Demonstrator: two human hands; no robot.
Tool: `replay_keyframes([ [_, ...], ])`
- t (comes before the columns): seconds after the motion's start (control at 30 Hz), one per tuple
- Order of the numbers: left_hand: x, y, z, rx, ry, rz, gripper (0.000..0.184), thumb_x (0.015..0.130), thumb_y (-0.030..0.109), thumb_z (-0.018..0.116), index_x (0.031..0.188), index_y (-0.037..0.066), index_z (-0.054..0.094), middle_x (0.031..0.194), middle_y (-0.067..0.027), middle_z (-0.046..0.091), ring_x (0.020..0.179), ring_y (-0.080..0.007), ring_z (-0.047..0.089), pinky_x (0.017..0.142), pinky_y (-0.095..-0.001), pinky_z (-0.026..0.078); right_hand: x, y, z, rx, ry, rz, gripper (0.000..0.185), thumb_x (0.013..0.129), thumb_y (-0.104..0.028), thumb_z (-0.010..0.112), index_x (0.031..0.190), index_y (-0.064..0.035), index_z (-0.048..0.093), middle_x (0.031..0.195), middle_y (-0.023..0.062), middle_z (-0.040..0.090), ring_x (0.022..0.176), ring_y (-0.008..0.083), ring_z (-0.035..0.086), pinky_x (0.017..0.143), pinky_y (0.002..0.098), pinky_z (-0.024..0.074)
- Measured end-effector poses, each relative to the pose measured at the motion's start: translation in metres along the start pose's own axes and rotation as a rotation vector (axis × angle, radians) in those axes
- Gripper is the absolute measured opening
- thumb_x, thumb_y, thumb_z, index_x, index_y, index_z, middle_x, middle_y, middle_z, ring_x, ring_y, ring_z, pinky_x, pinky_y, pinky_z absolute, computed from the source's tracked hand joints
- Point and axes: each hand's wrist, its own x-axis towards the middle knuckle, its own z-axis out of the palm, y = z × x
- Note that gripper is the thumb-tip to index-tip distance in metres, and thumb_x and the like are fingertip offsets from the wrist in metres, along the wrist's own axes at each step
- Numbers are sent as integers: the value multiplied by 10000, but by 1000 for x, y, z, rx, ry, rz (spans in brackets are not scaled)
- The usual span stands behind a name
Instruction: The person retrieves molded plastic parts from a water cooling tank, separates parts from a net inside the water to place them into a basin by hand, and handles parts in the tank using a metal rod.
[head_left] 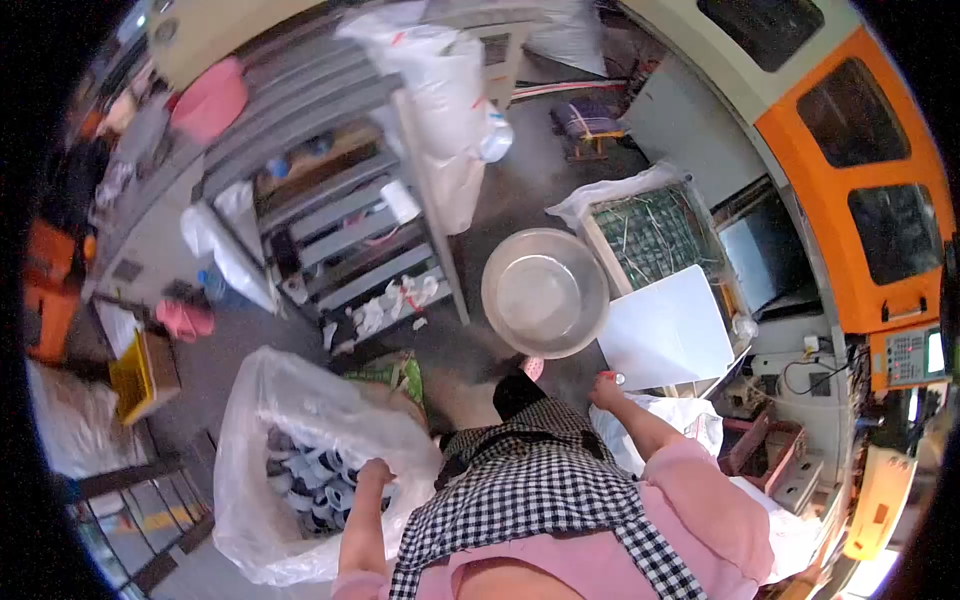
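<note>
An orange-fronted machine (857, 180) was seen along the right side of a workshop, with a grey slatted rack (355, 245) standing across the floor from it. A large clear plastic bag (245, 490) was spread open at the lower left, beside the wearer's checkered apron (520, 465). A crate (650, 235) filled with green material was set near the machine, and its near end was overlapped by a white panel (665, 330). A round metal basin (545, 290) was placed between the rack and the crate. Black-and-white parts (315, 490) were heaped inside the bag. The left hand (375, 473) was held at the bag's right side, near the parts, its fingers curled; whether plastic or a part was gripped cannot be told. The right hand (606, 388) was positioned by the panel's lower left corner, its fingers nearly closed around a small red-and-white object (617, 378), the smallest item, which was held at the fingertips.
</note>
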Motion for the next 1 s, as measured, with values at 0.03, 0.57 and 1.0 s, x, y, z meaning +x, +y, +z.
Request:
replay_keyframes([
  [0.03, -20, 10, -40, 21, 42, -29, 483, 737, 443, 597, 984, 28, 598, 1095, -160, 557, 1023, -298, 531, 834, -367, 451, -7, 10, -11, 21, 12, 15, 245, 735, -273, 502, 660, -88, 644, 758, 141, 599, 788, 333, 565, 685, 415, 462],
  [0.57, 4, 410, -439, -278, 615, 645, 457, 799, 452, 517, 895, 6, 491, 938, -253, 552, 894, -402, 532, 759, -455, 420, 16, 126, 4, 205, 150, -86, 249, 838, -251, 432, 999, -134, 581, 955, 104, 600, 809, 277, 587, 695, 353, 480],
  [1.0, 92, 494, -690, 517, -679, 1270, 378, 784, 91, 455, 1140, -34, 487, 1136, -208, 520, 986, -265, 522, 863, -370, 399, 131, 166, 45, 746, 125, 405, 233, 752, -222, 497, 943, -169, 620, 853, 100, 636, 839, 267, 612, 673, 419, 499],
])
